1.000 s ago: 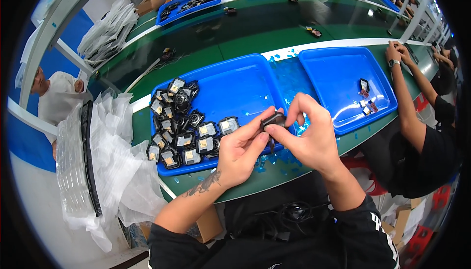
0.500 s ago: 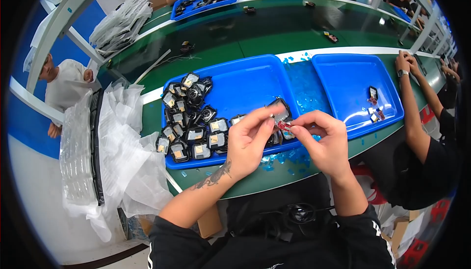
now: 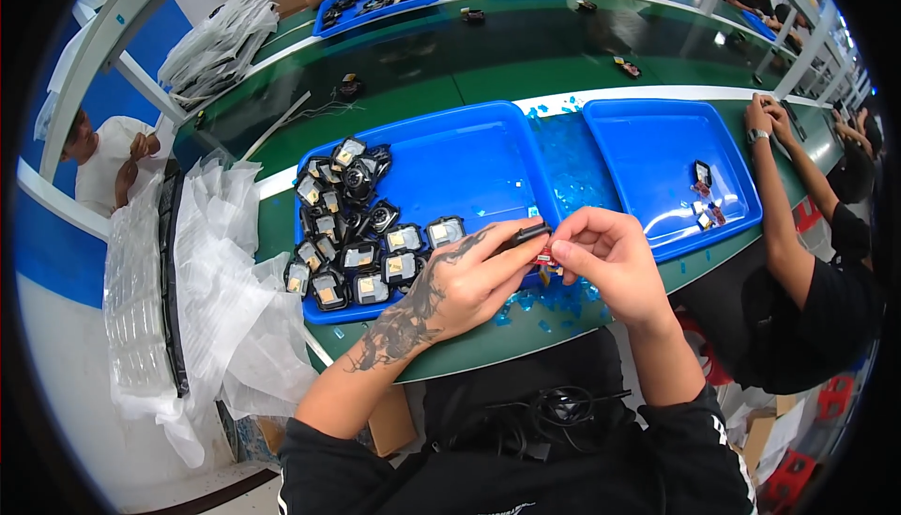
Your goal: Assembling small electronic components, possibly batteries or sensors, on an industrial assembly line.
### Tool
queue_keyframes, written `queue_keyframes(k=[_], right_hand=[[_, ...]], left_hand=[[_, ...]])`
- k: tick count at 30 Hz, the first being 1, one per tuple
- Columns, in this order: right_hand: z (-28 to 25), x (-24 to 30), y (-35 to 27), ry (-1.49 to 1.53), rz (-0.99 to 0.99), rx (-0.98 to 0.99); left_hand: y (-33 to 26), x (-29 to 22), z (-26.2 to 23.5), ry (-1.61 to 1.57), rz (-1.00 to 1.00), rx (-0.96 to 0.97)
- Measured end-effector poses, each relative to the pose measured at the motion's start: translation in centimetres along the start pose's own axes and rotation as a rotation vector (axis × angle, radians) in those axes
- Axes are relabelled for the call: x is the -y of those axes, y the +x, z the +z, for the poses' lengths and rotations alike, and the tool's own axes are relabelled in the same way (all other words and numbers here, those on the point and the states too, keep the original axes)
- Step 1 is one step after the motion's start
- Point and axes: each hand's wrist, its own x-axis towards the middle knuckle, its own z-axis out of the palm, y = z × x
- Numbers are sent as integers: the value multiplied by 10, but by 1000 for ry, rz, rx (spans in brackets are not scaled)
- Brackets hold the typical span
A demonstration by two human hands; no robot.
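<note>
My left hand [image 3: 465,285] is turned back-up and grips a small black plastic housing [image 3: 526,235] over the front right corner of the large blue tray [image 3: 469,130]. Close beside it my right hand [image 3: 608,257] pinches with thumb and forefinger at a small red electronic part [image 3: 544,256] at the housing's edge. The fingers partly hide both pieces, so I cannot tell whether they are joined. Several black housings with pale rectangular inserts [image 3: 358,254] lie grouped along the tray's left side.
A second blue tray [image 3: 648,121] on the right holds a few small parts [image 3: 704,198]. Blue film scraps [image 3: 572,172] litter the green table between the trays. White plastic wrapping [image 3: 225,280] lies left. A co-worker's forearm [image 3: 784,224] reaches in at right; small parts sit on the green belt [image 3: 422,55].
My left hand has turned over and now grips a black housing instead of pinching beside the red part. My right hand stays at the red part. The whole view has shifted slightly.
</note>
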Motion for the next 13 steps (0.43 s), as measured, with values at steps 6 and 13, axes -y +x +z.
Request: queue_keyframes(k=[6, 13], right_hand=[[-9, 2, -1, -45, 6, -13], [2, -10, -15, -281, -221, -162]], left_hand=[[-1, -2, 3, -96, -128, 26], [-5, -3, 11, -900, -861, 148]])
